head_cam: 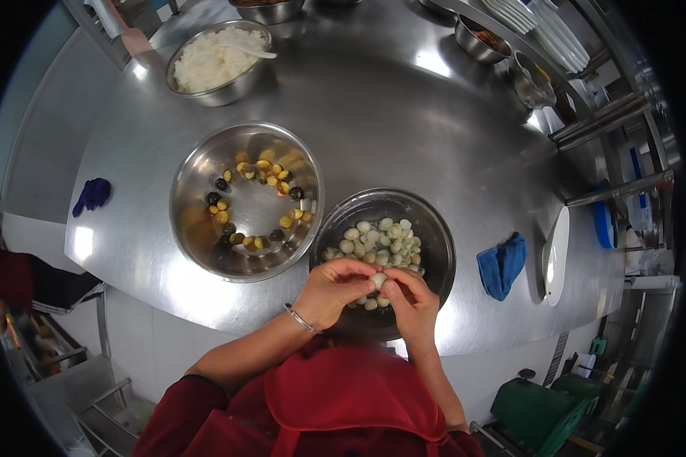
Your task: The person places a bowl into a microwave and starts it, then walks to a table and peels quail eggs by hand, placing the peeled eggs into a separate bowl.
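Observation:
Between the fingertips of my left hand (pixel 332 285) and my right hand (pixel 413 294) is one small pale egg (pixel 378 280), held by both. Below them lies a dark metal bowl (pixel 443 251) with many small pale eggs (pixel 363 227) and bits that look like shell. Left of it, almost touching, stands a larger stainless steel bowl (pixel 183 200). Inside that bowl are yellow and dark small round pieces (pixel 222 217), perhaps peeled eggs, set roughly in a ring near its wall.
A steel bowl of white rice (pixel 217 60) with a spoon (pixel 246 51) stands at the back left. On the right lie a blue cloth (pixel 502 266) and a white oval dish (pixel 556 257). A purple cloth (pixel 93 195) lies far left. Another person's dark sleeve (pixel 63 283) shows at the left edge.

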Action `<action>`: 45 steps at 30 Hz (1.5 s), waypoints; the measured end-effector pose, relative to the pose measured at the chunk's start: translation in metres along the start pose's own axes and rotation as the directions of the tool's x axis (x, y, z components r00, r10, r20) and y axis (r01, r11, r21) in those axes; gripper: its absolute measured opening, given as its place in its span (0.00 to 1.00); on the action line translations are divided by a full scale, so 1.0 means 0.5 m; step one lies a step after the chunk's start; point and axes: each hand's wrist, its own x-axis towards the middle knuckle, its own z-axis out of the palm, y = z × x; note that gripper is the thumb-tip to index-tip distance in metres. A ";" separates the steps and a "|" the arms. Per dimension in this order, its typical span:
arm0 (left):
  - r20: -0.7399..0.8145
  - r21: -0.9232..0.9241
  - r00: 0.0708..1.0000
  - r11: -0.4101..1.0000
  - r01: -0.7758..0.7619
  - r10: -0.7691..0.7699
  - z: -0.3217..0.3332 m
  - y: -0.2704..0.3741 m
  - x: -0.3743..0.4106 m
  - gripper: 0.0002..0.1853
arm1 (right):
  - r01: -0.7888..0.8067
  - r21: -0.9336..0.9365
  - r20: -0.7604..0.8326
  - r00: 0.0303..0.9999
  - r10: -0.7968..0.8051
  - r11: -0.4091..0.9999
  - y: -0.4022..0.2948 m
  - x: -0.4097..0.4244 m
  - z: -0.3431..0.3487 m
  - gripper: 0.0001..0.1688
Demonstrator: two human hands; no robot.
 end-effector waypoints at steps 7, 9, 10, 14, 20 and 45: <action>-0.016 0.052 1.000 0.999 0.005 -0.004 0.007 -0.006 -0.008 0.12 | 0.202 -0.264 -0.048 0.974 -0.222 0.943 -0.012 -0.003 0.013 0.09; -0.018 0.059 1.000 0.998 -0.001 0.002 0.007 -0.008 -0.009 0.12 | 0.258 -0.317 -0.042 0.957 -0.285 0.913 0.000 -0.002 0.013 0.09; -0.020 0.060 1.000 0.998 0.000 0.001 0.007 -0.008 -0.010 0.12 | 0.261 -0.326 -0.046 0.955 -0.291 0.909 0.001 -0.003 0.014 0.09; -0.026 0.087 0.999 0.995 -0.041 0.043 0.001 -0.020 -0.007 0.11 | 0.265 -0.338 -0.049 0.953 -0.298 0.903 0.003 -0.003 0.015 0.09; -0.059 0.084 0.998 0.996 0.003 0.002 0.002 -0.019 -0.011 0.11 | 0.270 -0.320 0.004 0.959 -0.284 0.908 0.003 -0.001 0.004 0.08; 0.012 0.225 0.996 0.971 -0.085 0.085 -0.006 -0.014 -0.017 0.09 | 0.208 -0.231 0.105 0.977 -0.188 0.951 0.007 0.003 -0.005 0.09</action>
